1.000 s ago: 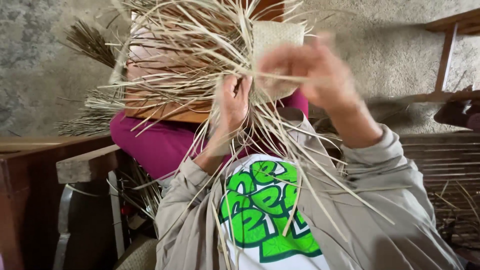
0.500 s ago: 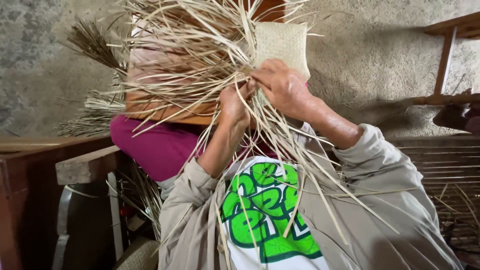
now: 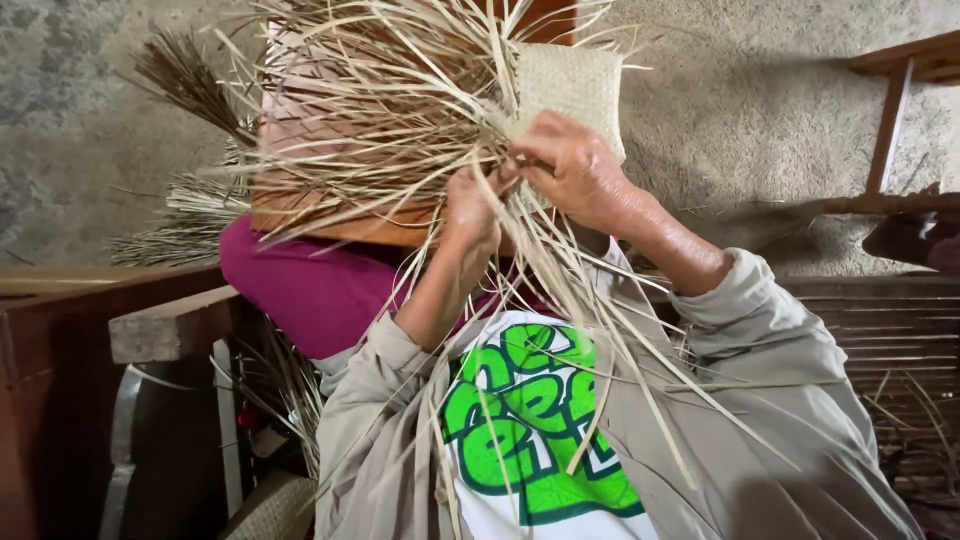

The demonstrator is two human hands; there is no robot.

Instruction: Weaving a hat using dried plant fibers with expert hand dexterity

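At the top centre of the frame sits the woven mat [image 3: 575,85], a small finished patch with loose straw strips [image 3: 400,120] fanning out to the left and down. The left hand [image 3: 470,205] pinches strips; the right hand [image 3: 575,170] presses fingers closed on the mat's edge. This looks like mid-weave; next strip wants threading tight. A wooden board [image 3: 330,220] lies behind.
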